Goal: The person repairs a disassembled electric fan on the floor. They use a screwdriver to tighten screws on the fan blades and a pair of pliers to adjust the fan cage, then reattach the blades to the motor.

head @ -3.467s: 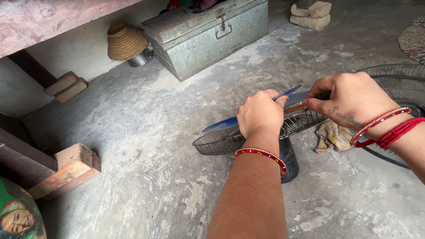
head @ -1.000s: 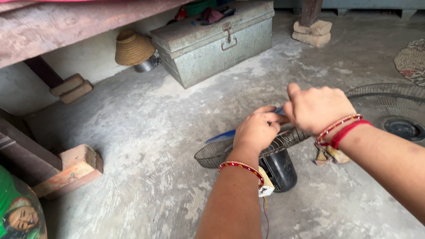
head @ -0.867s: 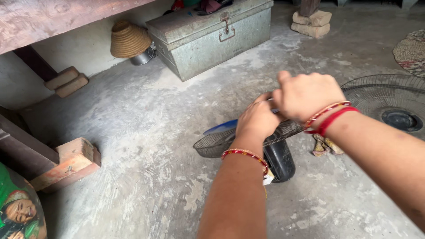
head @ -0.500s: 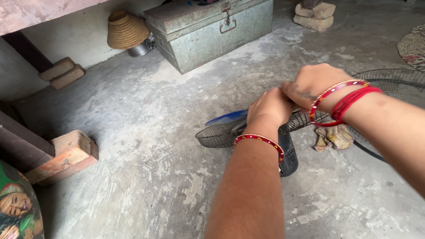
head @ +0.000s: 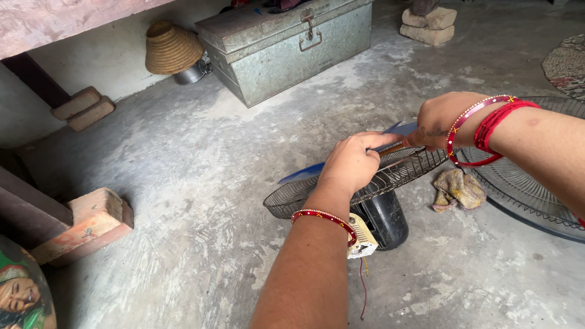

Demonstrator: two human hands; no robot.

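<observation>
Head view, looking down onto a concrete floor [head: 183, 201]. At centre frame I see my left hand [head: 352, 163] pressed palm-down on the wire fan guard [head: 396, 176], fingers curled over its upper rim and gripping it. The guard sits tilted on a black motor housing [head: 385, 218], which stands on the floor just below centre right; a cream plate with loose wires [head: 362, 240] hangs at the housing's lower left. My right hand [head: 443, 120], at right of centre, is closed around a wooden-handled tool [head: 393, 148], whose shaft points left toward my left fingertips; I cannot tell what kind of tip it has. The two hands are near each other but not touching. A blue fan blade [head: 308, 173] juts out behind the guard, toward the left. A crumpled rag [head: 458, 189] lies on the floor just right of the housing, and a second wire guard [head: 536, 195] lies flat at the right edge. In the upper centre stands a grey metal trunk [head: 286, 52], with a woven basket [head: 172, 47] to its left. A brick [head: 91, 222] rests at the left edge.
</observation>
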